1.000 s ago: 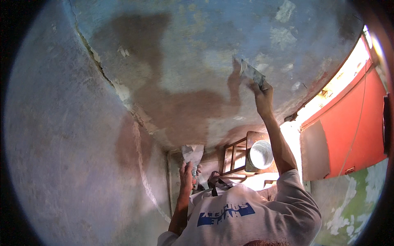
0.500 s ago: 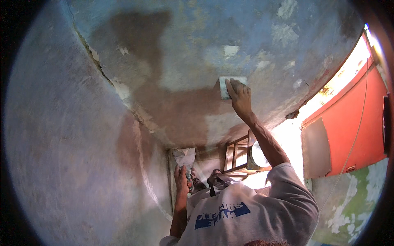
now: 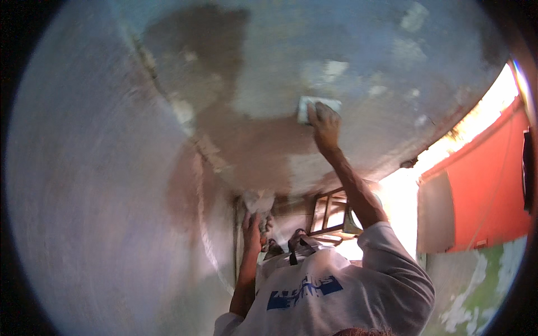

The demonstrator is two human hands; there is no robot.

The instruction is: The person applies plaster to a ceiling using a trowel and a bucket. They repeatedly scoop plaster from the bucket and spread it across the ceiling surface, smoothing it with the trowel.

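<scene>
My right hand (image 3: 327, 126) is closed on a flat, pale rectangular plate (image 3: 305, 110), like a filling blade, pressed flat to the blue-grey wall (image 3: 269, 67). Its fingers lie bent over the plate's face. Lower down, at the left of my body, my left hand (image 3: 252, 228) grips a scraper (image 3: 258, 201) with a broad blade. Pale paste seems to lie on that blade, though motion blurs it. The left fingers hide most of the scraper's handle. Pale patches (image 3: 335, 69) dot the wall above my right hand.
A cracked corner seam (image 3: 147, 59) joins the side wall (image 3: 95, 185) at the left. Below my right arm stands a wooden frame (image 3: 325, 215), partly hidden. Bright light enters at the right, beside a red panel (image 3: 493, 179). My feet (image 3: 297, 238) show below.
The view has shifted slightly. Against the wall's patches, my right hand and the plate have moved a little up and left. The left hand keeps its grip on the scraper.
</scene>
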